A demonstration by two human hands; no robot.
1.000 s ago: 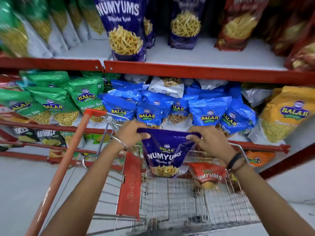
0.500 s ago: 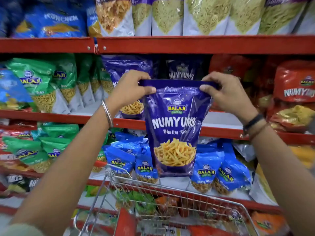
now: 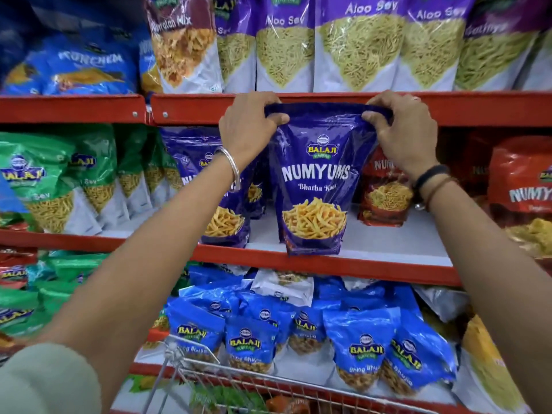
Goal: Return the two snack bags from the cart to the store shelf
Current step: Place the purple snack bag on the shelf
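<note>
A purple Numyums snack bag (image 3: 315,180) hangs upright in front of the middle shelf (image 3: 373,265), its bottom at the shelf's red front edge. My left hand (image 3: 249,127) pinches the bag's top left corner and my right hand (image 3: 401,130) pinches its top right corner. A matching purple bag (image 3: 209,186) stands on the shelf just to its left. Only the wire rim of the cart (image 3: 215,375) shows at the bottom; the second snack bag is not clearly visible there.
Red Numyums bags (image 3: 385,192) stand to the right on the same shelf, green sev bags (image 3: 56,180) to the left. The shelf above (image 3: 74,107) holds tall Aloo Sev bags. Blue Balaji bags (image 3: 358,351) fill the shelf below, behind the cart.
Both hands have lifted the purple bag out of the cart and up toward the middle shelf. The bag now hangs closer to the shelf, beside the matching purple bag.
</note>
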